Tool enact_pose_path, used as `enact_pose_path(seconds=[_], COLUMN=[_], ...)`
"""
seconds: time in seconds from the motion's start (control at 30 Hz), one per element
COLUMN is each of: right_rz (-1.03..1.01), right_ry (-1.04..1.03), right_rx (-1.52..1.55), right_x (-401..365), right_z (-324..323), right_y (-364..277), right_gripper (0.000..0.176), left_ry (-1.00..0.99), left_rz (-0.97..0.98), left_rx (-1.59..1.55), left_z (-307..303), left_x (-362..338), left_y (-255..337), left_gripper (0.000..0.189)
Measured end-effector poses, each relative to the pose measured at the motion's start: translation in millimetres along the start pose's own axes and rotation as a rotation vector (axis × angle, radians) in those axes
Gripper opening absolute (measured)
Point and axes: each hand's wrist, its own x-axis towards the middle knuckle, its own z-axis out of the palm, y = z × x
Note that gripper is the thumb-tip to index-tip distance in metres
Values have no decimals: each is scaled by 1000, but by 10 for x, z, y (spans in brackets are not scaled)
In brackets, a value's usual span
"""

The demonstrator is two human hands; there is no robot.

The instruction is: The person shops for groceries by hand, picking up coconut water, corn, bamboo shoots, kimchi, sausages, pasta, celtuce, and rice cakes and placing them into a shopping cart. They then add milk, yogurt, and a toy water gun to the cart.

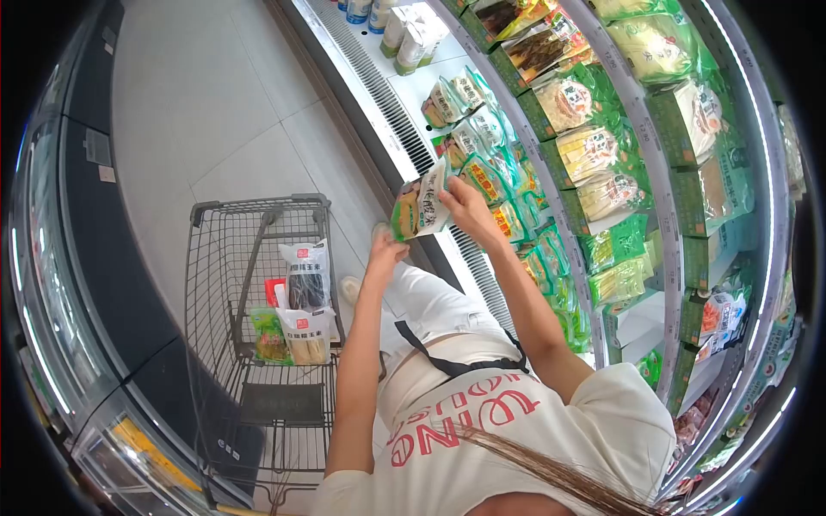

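Both my hands are closed on a plastic food packet, held tilted between the cart and the refrigerated shelf. It is white and green with large black characters and a yellowish picture on its lower left. My left hand pinches the lower left corner. My right hand grips the right edge, with the thumb over the front. Close behind the right hand, several similar green-edged packets stand in rows on the lowest shelf.
A wire shopping cart stands at my left, holding bagged goods and a green packet. The chiller's vent grille runs along its front edge. Higher shelves carry bagged noodles or vegetables. A dark-based freezer case lines the far left.
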Motion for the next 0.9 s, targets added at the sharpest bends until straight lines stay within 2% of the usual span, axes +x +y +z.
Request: enact_pose_path(seconds=[0.03,0.13,0.2,0.27,0.3,0.37,0.5,0.6,0.63,0.67,0.77,0.83,0.9], right_rz=[-6,-57,-70,-104,-69,8,-25,12,39,55,236,262,312], right_ry=[10,51,116,236,222,194,121,203,244,225,107,116,129], right_rx=[-10,-85,-96,-102,-93,-72,-140,-265,-318,-488,-639,-643,-605], right_x=[140,511,917,1359,1576,1972,2604,3009,3101,3167,3233,3177,3060], right_z=[-42,0,-34,-79,-135,-209,-369,-360,-335,-312,-234,-181,-124], right_y=[84,349,636,920,991,1137,1389,1676,1785,1878,1975,1947,1889], right_gripper=[19,17,18,19,18,15,17,12,11,11,14,16,18], left_ry=[33,60,-65,-74,-71,-60,-50,-115,-103,-92,-145,-227,-212], left_rz=[-47,62,186,146,105,74,1,58,24,-7,-43,-51,9], left_rx=[-64,173,285,256,263,270,236,212,224,237,253,275,319], left_z=[251,773,1042,1344,1428,1543,1730,1732,1752,1788,1820,1728,1596], left_x=[178,487,1081,1423,1620,1961,2395,2857,2904,2935,2978,2837,2551], left_y=[56,320,329,519,580,660,895,770,763,762,676,557,444], left_gripper=[64,79,90,92,93,85,74,71,70,69,71,72,61])
